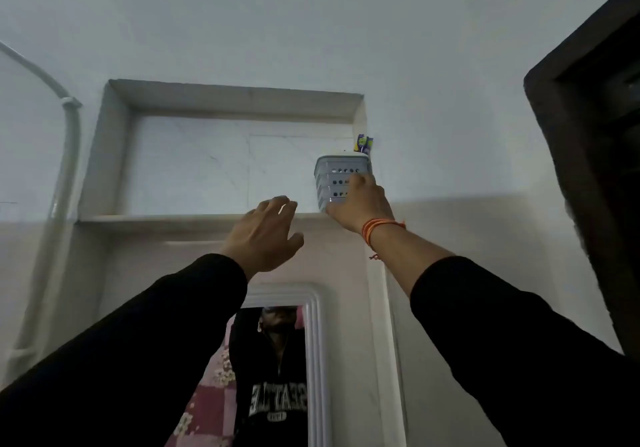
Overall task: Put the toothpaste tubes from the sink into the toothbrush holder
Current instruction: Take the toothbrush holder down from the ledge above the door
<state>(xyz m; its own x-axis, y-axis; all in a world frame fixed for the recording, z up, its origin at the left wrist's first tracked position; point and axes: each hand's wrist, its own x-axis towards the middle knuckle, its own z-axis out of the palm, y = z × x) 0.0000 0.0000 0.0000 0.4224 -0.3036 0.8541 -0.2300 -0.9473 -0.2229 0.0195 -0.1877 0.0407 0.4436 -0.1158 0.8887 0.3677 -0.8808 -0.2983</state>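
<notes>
A pale grey perforated toothbrush holder (337, 174) stands at the right end of a high wall niche, on the stone shelf (156, 218). A toothbrush head with purple, yellow and green packaging (362, 143) sticks up out of it. My right hand (360, 202) grips the holder's lower right side from below. My left hand (266, 235) reaches up to the shelf edge just left of the holder, fingers spread, holding nothing. The sink and the toothpaste tubes are out of view.
The niche (221, 156) is recessed in a white wall. A white pipe (65, 156) runs down the left side. A dark door frame (588, 135) stands at right. Below the shelf hangs a white-framed mirror (313, 360) reflecting a person in a black sweatshirt.
</notes>
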